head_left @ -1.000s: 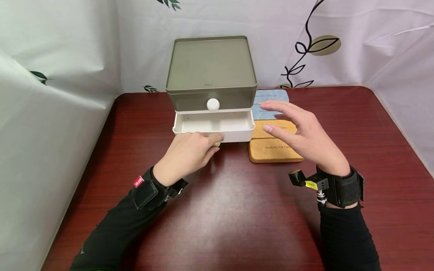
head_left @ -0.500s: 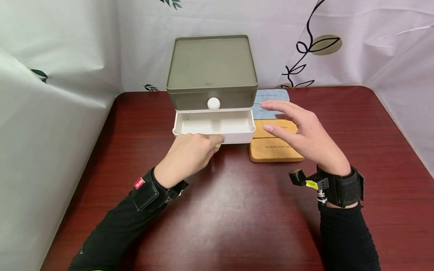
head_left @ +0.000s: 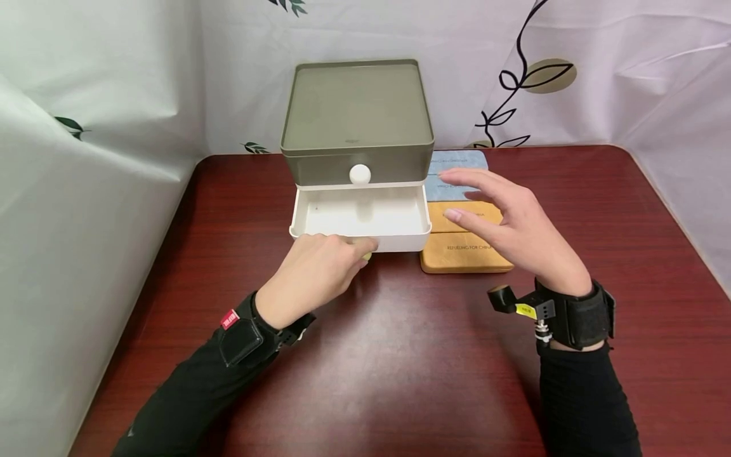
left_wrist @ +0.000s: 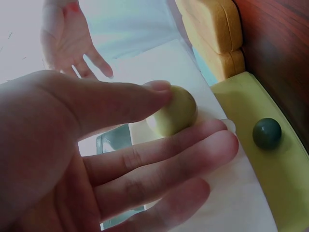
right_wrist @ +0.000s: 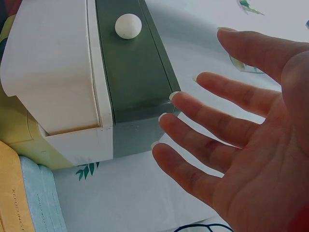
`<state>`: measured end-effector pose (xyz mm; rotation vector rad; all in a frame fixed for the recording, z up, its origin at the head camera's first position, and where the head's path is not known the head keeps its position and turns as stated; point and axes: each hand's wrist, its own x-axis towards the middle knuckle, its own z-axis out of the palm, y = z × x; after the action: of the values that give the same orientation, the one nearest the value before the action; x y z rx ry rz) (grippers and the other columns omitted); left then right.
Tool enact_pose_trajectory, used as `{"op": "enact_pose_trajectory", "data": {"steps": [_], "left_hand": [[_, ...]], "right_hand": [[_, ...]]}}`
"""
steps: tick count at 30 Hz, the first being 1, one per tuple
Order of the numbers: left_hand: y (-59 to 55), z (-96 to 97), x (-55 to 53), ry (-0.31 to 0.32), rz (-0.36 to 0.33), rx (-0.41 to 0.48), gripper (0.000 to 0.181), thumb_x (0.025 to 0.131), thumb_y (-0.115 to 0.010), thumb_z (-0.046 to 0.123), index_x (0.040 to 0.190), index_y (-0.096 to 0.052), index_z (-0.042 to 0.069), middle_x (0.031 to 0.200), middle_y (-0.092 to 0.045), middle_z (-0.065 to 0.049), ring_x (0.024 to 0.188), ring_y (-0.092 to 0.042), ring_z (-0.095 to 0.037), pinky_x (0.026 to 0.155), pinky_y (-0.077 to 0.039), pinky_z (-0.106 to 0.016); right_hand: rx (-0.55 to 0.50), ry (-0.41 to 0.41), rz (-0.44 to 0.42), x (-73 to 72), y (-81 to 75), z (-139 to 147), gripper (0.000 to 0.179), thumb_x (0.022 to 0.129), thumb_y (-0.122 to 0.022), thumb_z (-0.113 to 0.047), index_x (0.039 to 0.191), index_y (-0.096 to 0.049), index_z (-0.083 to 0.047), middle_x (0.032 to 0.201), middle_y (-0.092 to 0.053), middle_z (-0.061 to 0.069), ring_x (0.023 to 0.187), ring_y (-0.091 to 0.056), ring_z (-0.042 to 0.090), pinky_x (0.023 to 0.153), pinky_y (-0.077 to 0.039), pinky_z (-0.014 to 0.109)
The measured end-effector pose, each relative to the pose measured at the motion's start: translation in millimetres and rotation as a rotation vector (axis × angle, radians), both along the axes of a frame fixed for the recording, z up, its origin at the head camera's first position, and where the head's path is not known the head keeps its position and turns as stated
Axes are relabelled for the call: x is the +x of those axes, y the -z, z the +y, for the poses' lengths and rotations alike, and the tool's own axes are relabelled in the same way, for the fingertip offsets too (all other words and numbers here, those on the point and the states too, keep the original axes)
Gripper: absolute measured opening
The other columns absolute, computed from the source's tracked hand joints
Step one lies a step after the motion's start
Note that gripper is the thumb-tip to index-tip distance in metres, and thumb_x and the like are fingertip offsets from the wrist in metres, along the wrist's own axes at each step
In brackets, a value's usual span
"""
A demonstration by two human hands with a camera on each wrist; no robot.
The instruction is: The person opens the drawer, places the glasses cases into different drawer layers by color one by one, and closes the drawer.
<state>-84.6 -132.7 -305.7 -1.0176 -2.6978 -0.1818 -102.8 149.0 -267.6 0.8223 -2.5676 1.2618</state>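
Note:
My left hand (head_left: 320,273) pinches the round yellow-green knob (left_wrist: 181,111) of a white drawer (head_left: 400,242) between thumb and fingers. The drawer stands part way out of a tiered storage box (head_left: 356,105), and its visible inside holds nothing apart from a tiny dark speck. A white knob (head_left: 360,174) sits on the grey-green tier above. Below, the left wrist view shows a yellow tier (left_wrist: 246,96) with a dark green knob (left_wrist: 267,134). To the right of the box, my right hand (head_left: 508,222) hovers with fingers spread, touching nothing.
Two yellow cases (head_left: 465,254) with printed lettering lie beside the box, partly under the right hand in the head view. Behind them are light blue cases (head_left: 457,160). A white patterned cloth (head_left: 365,32) hangs along the back edge of the reddish-brown table (head_left: 400,355).
The white drawer has slid farther out toward me, with my left hand drawing back on its knob. My right hand has stayed nearly still.

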Motion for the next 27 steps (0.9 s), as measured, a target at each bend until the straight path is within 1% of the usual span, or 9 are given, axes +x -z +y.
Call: {"op": "enact_pose_trajectory", "data": {"steps": [5,12,19,27], "left_hand": [[-0.3,0.2,6.1,0.002,0.004,-0.013,0.017,0.085,-0.07,0.016,0.079,-0.055,0.019,0.053,-0.046,0.008,0.042,-0.033,-0.015,0.039,-0.022,-0.028],[-2.4,0.3,14.2,0.014,0.004,-0.03,0.02,0.083,-0.07,0.013,0.076,-0.052,0.019,0.052,-0.046,0.008,0.042,-0.033,-0.016,0.038,-0.023,-0.028],[-4.8,0.1,19.7,0.042,0.051,-0.06,0.02,0.081,-0.07,0.013,0.075,-0.053,0.019,0.049,-0.045,0.007,0.042,-0.034,-0.015,0.038,-0.026,-0.029],[-4.3,-0.6,24.5,0.067,0.078,-0.07,0.023,0.08,-0.07,0.011,0.072,-0.05,0.018,0.046,-0.038,0.008,0.041,-0.027,-0.012,0.039,-0.021,-0.025]], "right_hand": [[0.002,0.001,0.0,-0.2,0.8,0,0.047,0.088,-0.069,-0.01,0.132,-0.058,-0.027,0.133,-0.059,-0.007,0.123,-0.051,0.001,0.102,-0.039,0.019],[0.004,0.001,-0.005,-0.8,0.8,-1,0.047,0.089,-0.068,-0.011,0.132,-0.058,-0.028,0.133,-0.059,-0.008,0.123,-0.051,0.001,0.102,-0.039,0.02],[0.0,-0.004,-0.009,-1.0,1.5,-1,0.047,0.089,-0.068,-0.01,0.132,-0.058,-0.027,0.134,-0.058,-0.008,0.125,-0.05,0.002,0.102,-0.04,0.02],[0.009,0.0,-0.008,-1.6,2.0,-2,0.046,0.089,-0.068,-0.01,0.132,-0.058,-0.026,0.134,-0.058,-0.008,0.125,-0.05,0.001,0.102,-0.04,0.02]]}}
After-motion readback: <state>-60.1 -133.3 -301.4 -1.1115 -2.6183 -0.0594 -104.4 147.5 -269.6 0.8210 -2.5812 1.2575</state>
